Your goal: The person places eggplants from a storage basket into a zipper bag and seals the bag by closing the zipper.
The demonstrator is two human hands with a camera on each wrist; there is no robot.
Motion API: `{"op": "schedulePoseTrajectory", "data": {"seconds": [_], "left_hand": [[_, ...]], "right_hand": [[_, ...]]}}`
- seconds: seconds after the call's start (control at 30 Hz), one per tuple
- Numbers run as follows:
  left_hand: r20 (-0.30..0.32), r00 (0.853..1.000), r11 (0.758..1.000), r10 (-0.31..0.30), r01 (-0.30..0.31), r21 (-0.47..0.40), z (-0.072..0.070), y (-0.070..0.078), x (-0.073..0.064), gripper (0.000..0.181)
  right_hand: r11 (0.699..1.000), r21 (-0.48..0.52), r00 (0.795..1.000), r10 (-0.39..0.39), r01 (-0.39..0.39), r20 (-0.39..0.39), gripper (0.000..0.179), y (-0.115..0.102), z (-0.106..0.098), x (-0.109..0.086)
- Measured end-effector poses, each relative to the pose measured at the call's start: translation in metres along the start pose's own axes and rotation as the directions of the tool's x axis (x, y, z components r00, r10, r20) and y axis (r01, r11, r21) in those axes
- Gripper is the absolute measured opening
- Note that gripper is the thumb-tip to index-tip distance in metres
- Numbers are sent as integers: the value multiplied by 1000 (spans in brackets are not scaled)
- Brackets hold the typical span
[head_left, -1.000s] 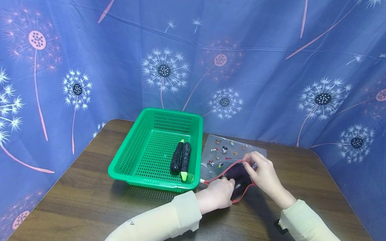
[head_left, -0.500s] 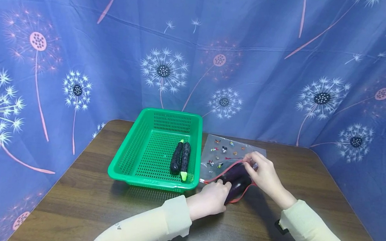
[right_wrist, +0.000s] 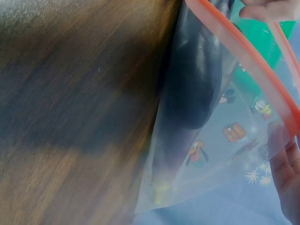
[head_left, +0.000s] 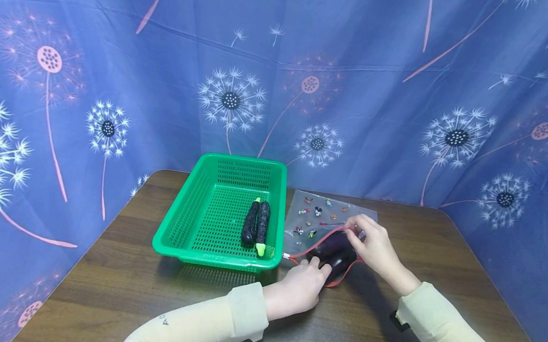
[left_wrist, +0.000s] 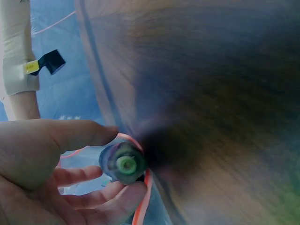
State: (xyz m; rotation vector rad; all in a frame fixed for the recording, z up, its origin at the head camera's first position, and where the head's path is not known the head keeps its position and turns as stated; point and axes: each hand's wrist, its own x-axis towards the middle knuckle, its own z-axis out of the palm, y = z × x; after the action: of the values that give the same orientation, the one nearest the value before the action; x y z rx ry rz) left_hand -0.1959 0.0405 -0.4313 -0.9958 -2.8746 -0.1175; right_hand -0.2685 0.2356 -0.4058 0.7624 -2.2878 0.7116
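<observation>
Closest in is the left grip (head_left: pixel 296 288), thumb and fingers wrapped around the green stem end (left_wrist: pixel 126 165) of a dark eggplant (head_left: pixel 340 264), whose other end pokes into the mouth of a clear cartoon-print bag (head_left: pixel 331 208) just ahead. The right grip (head_left: pixel 371 246) is a bit farther out to the right, clamped on the bag's red zip edge (right_wrist: pixel 255 60). Looks like a second eggplant (head_left: pixel 332 244) lies in the bag between both grips. Left of the left grip and beyond sits a green basket (head_left: pixel 215 258) with two more eggplants (head_left: pixel 250 225) side by side, all on a wood counter (head_left: pixel 128 277), and way past both grips hangs a blue dandelion curtain (head_left: pixel 355 102)
</observation>
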Motion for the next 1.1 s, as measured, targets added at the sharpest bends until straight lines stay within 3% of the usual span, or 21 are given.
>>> {"op": "schedulePoseTrajectory", "data": {"seconds": [0.33,0.93,1.1], "left_hand": [[-68,997,994,46,-39,102,8,2,1,34],[-145,987,987,64,-41,155,11,4,4,22],[-137,989,986,62,-39,160,9,7,7,22]], "right_hand": [[1000,-1,1000,2,-2,0,20,1,0,0],[1000,-5,1000,4,-4,9,20,-1,0,1],[1000,-6,1000,10,-10,14,20,-1,0,1]]}}
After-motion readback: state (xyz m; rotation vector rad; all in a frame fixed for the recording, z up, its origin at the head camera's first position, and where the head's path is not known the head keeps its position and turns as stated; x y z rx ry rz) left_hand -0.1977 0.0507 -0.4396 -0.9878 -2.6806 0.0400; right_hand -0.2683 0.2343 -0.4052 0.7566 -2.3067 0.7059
